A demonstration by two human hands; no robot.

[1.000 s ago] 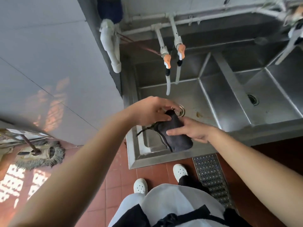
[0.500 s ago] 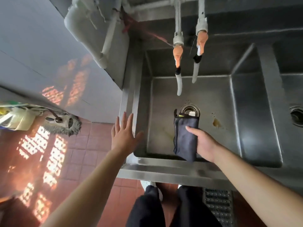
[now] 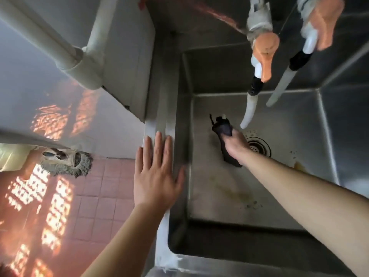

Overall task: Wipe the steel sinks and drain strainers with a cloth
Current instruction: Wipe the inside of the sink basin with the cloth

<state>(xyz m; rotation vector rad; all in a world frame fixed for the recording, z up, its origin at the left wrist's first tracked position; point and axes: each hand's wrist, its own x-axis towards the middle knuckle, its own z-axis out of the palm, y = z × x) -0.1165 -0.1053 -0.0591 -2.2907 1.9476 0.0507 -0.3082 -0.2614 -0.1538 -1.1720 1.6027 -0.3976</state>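
Note:
A deep steel sink (image 3: 215, 188) fills the middle and right of the view. My right hand (image 3: 236, 144) reaches down into it and grips a dark cloth (image 3: 222, 128) against the sink floor, just left of the round drain strainer (image 3: 257, 145). Part of the strainer is hidden by my hand. My left hand (image 3: 156, 172) lies flat with straight fingers on the sink's left rim (image 3: 161, 108). Brownish stains mark the sink floor near the front and at the right.
Two taps with orange handles (image 3: 265, 56) and white spouts hang over the sink close to my right hand. White pipes (image 3: 79, 62) run along the tiled wall at the left. A mop head (image 3: 65, 160) lies on the red tiled floor at the left.
My right hand has dropped into the sink with the cloth, from the front edge to the floor beside the strainer. My left hand has come to rest on the left rim. The view has moved closer.

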